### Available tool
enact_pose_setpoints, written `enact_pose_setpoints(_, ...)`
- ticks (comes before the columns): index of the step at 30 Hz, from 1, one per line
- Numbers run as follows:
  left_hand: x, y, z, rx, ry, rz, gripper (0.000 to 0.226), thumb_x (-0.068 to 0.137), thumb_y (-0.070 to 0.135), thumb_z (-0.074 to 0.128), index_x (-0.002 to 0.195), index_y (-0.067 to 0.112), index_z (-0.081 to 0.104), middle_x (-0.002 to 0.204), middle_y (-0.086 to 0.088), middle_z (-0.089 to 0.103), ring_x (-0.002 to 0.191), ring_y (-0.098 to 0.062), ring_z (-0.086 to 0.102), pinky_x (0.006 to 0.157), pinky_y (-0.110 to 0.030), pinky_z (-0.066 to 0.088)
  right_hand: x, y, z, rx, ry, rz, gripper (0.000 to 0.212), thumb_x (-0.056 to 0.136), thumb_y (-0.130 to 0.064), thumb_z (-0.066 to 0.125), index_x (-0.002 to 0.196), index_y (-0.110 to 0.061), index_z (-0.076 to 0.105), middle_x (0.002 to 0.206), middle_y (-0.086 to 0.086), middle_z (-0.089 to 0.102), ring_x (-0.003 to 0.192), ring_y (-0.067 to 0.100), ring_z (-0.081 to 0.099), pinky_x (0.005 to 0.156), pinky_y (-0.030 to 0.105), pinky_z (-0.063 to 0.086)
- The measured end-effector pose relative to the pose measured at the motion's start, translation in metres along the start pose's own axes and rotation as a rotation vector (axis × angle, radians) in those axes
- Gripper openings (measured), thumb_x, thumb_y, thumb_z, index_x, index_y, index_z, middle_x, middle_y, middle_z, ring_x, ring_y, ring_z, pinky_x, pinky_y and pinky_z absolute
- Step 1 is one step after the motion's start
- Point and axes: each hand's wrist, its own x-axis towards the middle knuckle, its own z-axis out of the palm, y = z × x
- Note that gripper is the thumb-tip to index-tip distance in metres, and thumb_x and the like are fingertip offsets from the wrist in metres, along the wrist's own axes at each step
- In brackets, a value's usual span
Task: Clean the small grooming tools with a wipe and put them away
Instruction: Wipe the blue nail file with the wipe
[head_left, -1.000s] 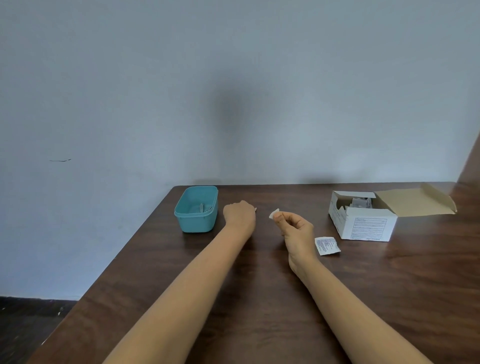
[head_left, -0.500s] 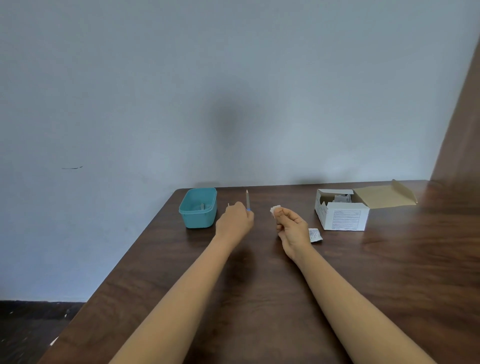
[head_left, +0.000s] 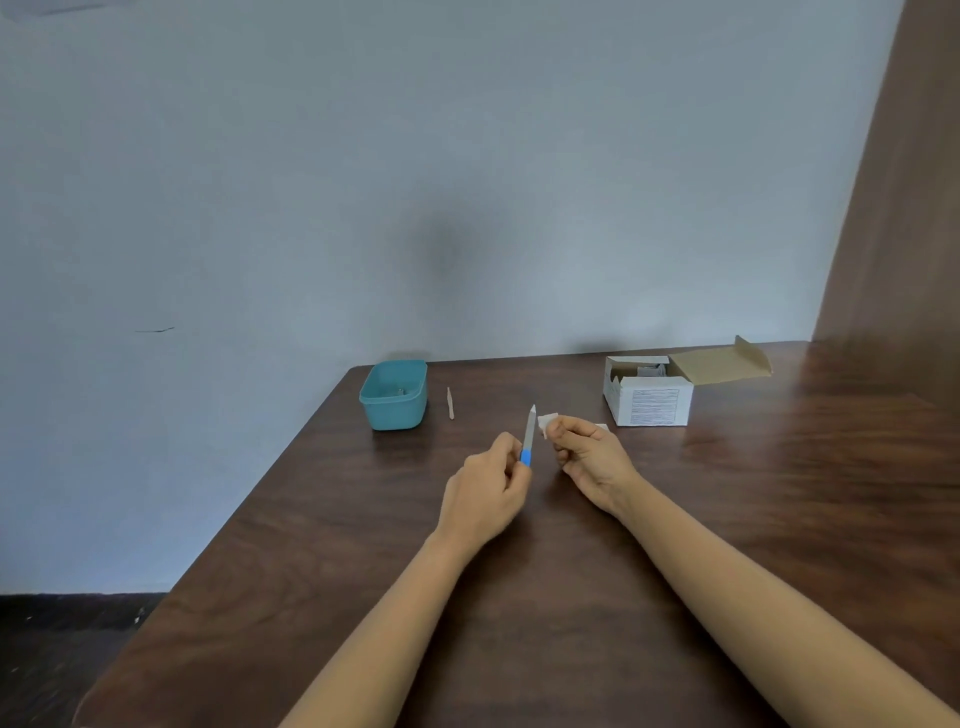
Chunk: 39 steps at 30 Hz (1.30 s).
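— Where is the nail file?
— The nail file (head_left: 529, 434) is up in the air over the brown table (head_left: 519, 597), between the person's two hands.

— Who holds it?
— The left hand (head_left: 485, 488) does. Its fingers are curled and pinch the blue end at the bottom.

— Which way does it point?
— It stands almost straight up. The gray pointy tip is on top and leans a little away from the person, toward the wall.

— And the other hand?
— The right hand (head_left: 587, 454) is curled too. It pinches a small white wipe (head_left: 546, 422) at its fingertips. The wipe is just beside the top part of the file. It is too small to tell if they touch.

— What else is on the table?
— A thin wooden stick (head_left: 450, 402) lies flat, farther back. Just left of it sits a teal tub (head_left: 393, 395) with something small inside. Off to the right is a white cardboard box (head_left: 649, 397) with its flap open. A bit of white wrapper (head_left: 602, 427) peeks out behind the right hand.
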Motion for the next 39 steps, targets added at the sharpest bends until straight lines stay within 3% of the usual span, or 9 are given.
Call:
enact_pose_setpoints(7, -0.005, -0.001, 0.007, -0.043, -0.018, 0.109, 0.006, 0.096, 0.024, 0.044, 0.094, 0.029, 0.047, 0.068, 0.005, 0.056, 0.062, -0.014, 0.052, 0.055, -0.033, 0.043, -0.012, -0.003, -0.011, 0.003, -0.008, -0.019, 0.011, 0.088, 0.002, 0.059, 0.083, -0.003, 0.068, 0.068, 0.002, 0.061, 0.059, 0.008, 0.044, 0.057, 0.017, 0.038)
enact_pose_setpoints(14, 0.001, -0.006, 0.005, -0.044, -0.002, 0.126, 0.008, 0.097, 0.025, 0.044, 0.096, 0.030, 0.050, 0.068, 0.006, 0.057, 0.061, -0.012, 0.050, 0.051, -0.024, 0.036, -0.011, -0.006, -0.014, -0.017, -0.039, 0.021, 0.011, 0.088, -0.002, 0.061, 0.084, -0.008, 0.069, 0.072, 0.002, 0.061, 0.061, 0.008, 0.049, 0.053, 0.015, 0.043)
enact_pose_setpoints(23, 0.005, -0.007, 0.009, -0.030, -0.006, 0.124, 0.009, 0.098, 0.027, 0.044, 0.099, 0.031, 0.051, 0.067, 0.004, 0.056, 0.061, -0.014, 0.051, 0.053, -0.033, 0.043, -0.008, -0.007, -0.016, 0.049, -0.004, 0.041, 0.012, 0.089, -0.003, 0.060, 0.084, -0.010, 0.068, 0.073, 0.000, 0.061, 0.059, 0.007, 0.049, 0.051, 0.015, 0.043)
enact_pose_setpoints(29, 0.007, -0.007, 0.009, -0.028, -0.033, 0.114, 0.009, 0.098, 0.028, 0.044, 0.100, 0.032, 0.052, 0.067, 0.005, 0.056, 0.060, -0.013, 0.050, 0.055, -0.032, 0.045, -0.006, -0.007, -0.018, 0.082, -0.002, 0.075, 0.013, 0.089, -0.009, 0.062, 0.101, -0.008, 0.067, 0.079, 0.001, 0.063, 0.060, 0.006, 0.050, 0.051, 0.016, 0.044)
enact_pose_setpoints(39, 0.005, -0.006, 0.010, -0.036, -0.053, 0.103, 0.009, 0.098, 0.028, 0.044, 0.099, 0.032, 0.051, 0.068, 0.004, 0.056, 0.062, -0.015, 0.053, 0.060, -0.041, 0.050, -0.007, -0.011, -0.019, 0.150, 0.025, 0.122, 0.013, 0.089, -0.009, 0.061, 0.100, -0.014, 0.065, 0.078, 0.001, 0.068, 0.059, 0.006, 0.053, 0.052, 0.018, 0.043)
